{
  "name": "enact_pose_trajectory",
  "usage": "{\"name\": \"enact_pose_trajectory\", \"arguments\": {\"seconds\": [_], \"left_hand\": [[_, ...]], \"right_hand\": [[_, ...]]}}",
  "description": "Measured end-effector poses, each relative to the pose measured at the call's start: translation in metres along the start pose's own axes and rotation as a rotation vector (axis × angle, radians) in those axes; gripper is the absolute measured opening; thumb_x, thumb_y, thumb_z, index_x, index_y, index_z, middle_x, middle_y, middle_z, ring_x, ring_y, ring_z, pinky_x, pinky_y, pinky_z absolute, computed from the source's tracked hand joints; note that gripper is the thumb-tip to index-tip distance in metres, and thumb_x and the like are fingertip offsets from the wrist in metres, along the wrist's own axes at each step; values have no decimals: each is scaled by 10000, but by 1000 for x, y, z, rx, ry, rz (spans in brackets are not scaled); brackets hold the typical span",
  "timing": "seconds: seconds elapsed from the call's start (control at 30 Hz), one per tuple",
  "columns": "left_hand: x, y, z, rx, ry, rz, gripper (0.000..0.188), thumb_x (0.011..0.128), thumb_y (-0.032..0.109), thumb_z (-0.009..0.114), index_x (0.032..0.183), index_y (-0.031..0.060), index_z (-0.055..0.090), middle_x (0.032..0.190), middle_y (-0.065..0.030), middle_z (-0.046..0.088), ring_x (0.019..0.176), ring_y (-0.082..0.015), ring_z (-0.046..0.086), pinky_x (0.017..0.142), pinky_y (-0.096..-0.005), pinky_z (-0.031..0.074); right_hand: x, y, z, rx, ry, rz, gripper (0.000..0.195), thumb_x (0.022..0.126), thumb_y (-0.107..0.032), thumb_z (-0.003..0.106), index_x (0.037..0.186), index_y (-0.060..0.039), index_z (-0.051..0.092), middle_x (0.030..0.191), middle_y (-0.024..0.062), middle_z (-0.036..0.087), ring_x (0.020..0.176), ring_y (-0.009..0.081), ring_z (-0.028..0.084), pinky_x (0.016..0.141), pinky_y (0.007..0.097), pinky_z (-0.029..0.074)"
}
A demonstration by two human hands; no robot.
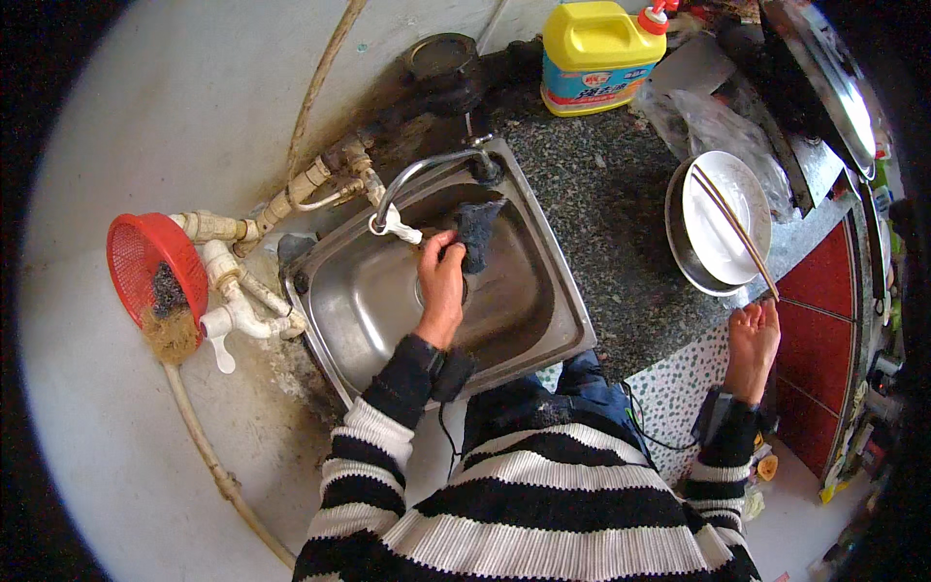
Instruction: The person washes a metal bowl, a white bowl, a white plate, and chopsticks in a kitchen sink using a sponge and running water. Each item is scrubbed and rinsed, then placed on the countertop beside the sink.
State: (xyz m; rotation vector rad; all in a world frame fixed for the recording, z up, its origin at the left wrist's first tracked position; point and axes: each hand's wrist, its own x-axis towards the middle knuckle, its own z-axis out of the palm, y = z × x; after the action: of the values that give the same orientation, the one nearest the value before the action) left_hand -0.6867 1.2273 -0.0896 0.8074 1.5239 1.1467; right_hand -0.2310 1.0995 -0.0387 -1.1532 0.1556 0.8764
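Over the stainless steel sink [364, 320], my left hand [442, 287] grips a dark grey cloth [476, 233] between thumb and fingers. The curved metal faucet [418, 169] with a white spout end is just behind that hand. At the right, my right hand [754, 342] is palm up with bent fingers, near the lower ends of a pair of chopsticks [734, 225]; whether it touches them is unclear. The chopsticks lie across a white bowl [716, 251], which rests in a larger metal-coloured bowl [678, 247] on the speckled counter [596, 182].
A yellow detergent jug [600, 36] stands at the counter's back, beside clear plastic bags [727, 134] and a large shiny lid [836, 94]. White pipes [240, 313] run left of the sink, near a red plastic basket [138, 247] holding scrubbers. Red cabinet doors [814, 284] are at the right.
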Motion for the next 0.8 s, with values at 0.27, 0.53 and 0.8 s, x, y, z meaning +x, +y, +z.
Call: {"name": "enact_pose_trajectory", "arguments": {"seconds": [0.27, 0.53, 0.8], "left_hand": [[79, -74, -58, 307, -7, -295, 382, 757, 37, 558, 1130, -41, 573, 1021, -102, 579, 890, -178, 526, 816, -324, 415], [51, -63, -89, 69, 47, -224, 445, 712, -59, 576, 1156, -30, 583, 1050, -74, 620, 955, -172, 582, 845, -275, 448], [25, -2, -36, -401, -84, -252, 432, 801, -28, 566, 1220, 64, 522, 1074, -38, 571, 925, -165, 555, 767, -322, 445]], "right_hand": [[-128, 52, 123, -132, -305, 179, 211, 902, -85, 536, 1108, -47, 512, 835, -10, 526, 728, 99, 493, 648, 238, 426], [-175, 156, 186, -377, -528, 525, 173, 889, -108, 550, 1062, -99, 547, 909, 0, 562, 782, 116, 538, 694, 253, 419], [-173, 270, 211, -664, -381, 677, 501, 901, -247, 540, 1357, -138, 366, 1349, 69, 377, 1170, 203, 412, 903, 515, 375]]}}
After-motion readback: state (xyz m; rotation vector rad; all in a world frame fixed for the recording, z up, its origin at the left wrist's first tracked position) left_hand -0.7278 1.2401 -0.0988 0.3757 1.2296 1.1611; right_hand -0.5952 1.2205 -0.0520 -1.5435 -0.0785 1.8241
